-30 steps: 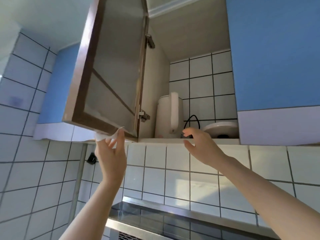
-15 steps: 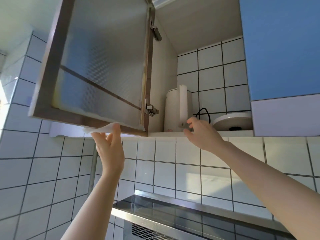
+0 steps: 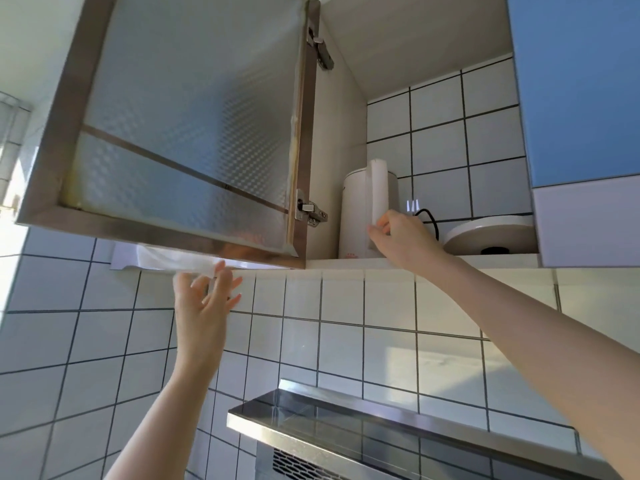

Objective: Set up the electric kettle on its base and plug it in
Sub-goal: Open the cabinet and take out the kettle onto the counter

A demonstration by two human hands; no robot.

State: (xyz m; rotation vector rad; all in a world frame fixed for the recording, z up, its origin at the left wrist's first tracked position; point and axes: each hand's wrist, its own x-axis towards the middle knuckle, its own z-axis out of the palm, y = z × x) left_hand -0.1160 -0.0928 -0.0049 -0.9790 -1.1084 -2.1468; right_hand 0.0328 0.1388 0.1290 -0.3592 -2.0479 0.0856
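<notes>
A white electric kettle (image 3: 356, 209) stands upright on the shelf of an open wall cabinet, its handle facing me. My right hand (image 3: 403, 239) reaches into the cabinet and its fingers touch the lower part of the kettle's handle, curled around it loosely. To the kettle's right lies the round white base (image 3: 491, 233) with a black cord (image 3: 427, 218) looping behind my hand. My left hand (image 3: 204, 303) is raised below the cabinet door's bottom edge with fingers spread, holding nothing.
The frosted-glass cabinet door (image 3: 180, 126) with a metal frame hangs open to the left, overhead. A closed blue cabinet (image 3: 581, 98) borders the opening on the right. A steel range hood (image 3: 381, 431) juts out below. White tiles cover the wall.
My right hand has moved up from the shelf edge onto the kettle's handle. My left hand has dropped away from the door's lower edge and spread its fingers. The door has swung wider.
</notes>
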